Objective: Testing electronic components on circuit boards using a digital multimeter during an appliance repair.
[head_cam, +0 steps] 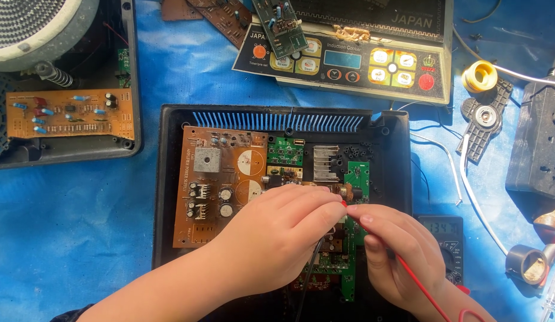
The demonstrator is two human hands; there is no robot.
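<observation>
A black plastic casing (170, 179) lies open on the blue sheet, holding a brown circuit board (209, 197) and small green boards (356, 179). My left hand (277, 238) rests over the middle of the casing, fingers pinched around a black probe (313, 262) whose tip is hidden beneath the hand. My right hand (397, 250) holds a thin red probe (408, 271), its tip touching the green board right beside my left fingertips. A silver heat sink (325, 162) stands just behind both hands.
A digital multimeter (442, 235) lies at the right of the casing. An induction cooker control panel (349, 59) sits behind. Another brown board (69, 113) rests in a second casing at left. A yellow solder reel (479, 76), a tape roll (526, 262) and a black power strip (540, 143) lie at right.
</observation>
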